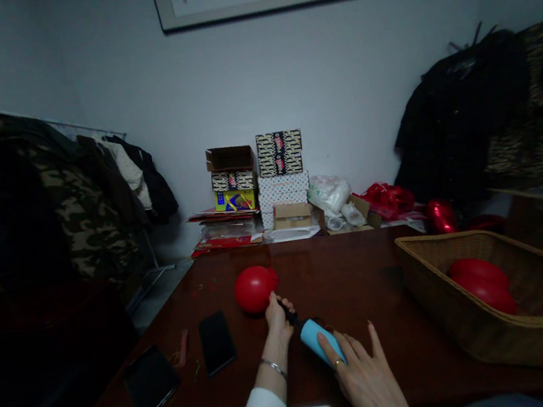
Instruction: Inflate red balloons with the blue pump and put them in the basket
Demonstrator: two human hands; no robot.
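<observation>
A blown-up red balloon (253,289) lies just beyond my left hand (278,315), which is closed around its neck and the black front end of a hand balloon pump. The pump's light blue body (315,339) slants down toward me. My right hand (362,366) holds the blue end, with the index finger along it and the other fingers spread to the right. Its thumb is hidden. My left fingers cover the join between balloon and nozzle.
On the brown table (359,292), a wicker basket (431,302) with red balloons (482,285) stands to the right. Left lie a black phone (217,342), a dark tablet-like device (152,382) and a small red stick-like item (184,348). Stacked boxes (284,191) line the back wall.
</observation>
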